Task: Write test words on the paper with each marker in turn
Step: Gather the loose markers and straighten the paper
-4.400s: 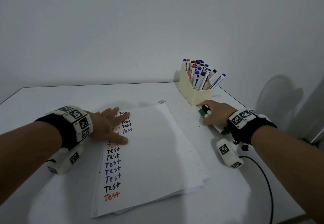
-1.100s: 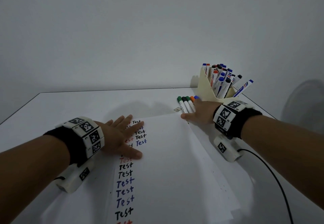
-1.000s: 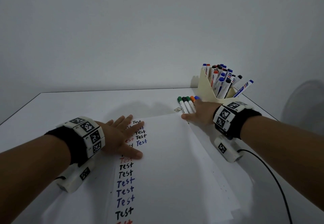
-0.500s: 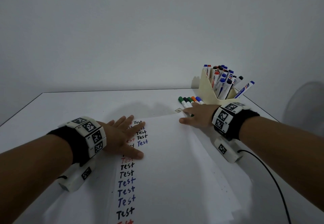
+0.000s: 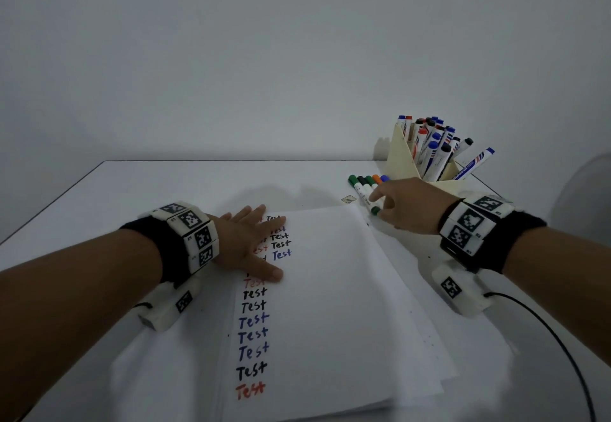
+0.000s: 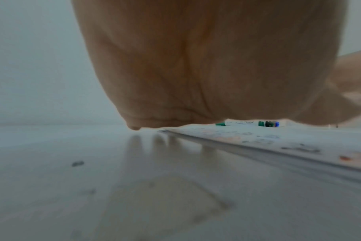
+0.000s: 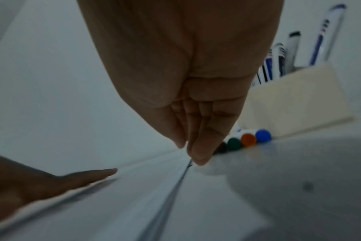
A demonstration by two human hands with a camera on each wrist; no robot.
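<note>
Left hand spread flat on paper; right hand pinches green marker, grip visible only head view.

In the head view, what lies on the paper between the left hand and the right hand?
Only bare white paper lies between the left hand and right hand; the head view shows the written "Test" words stop beside the left fingers.
</note>
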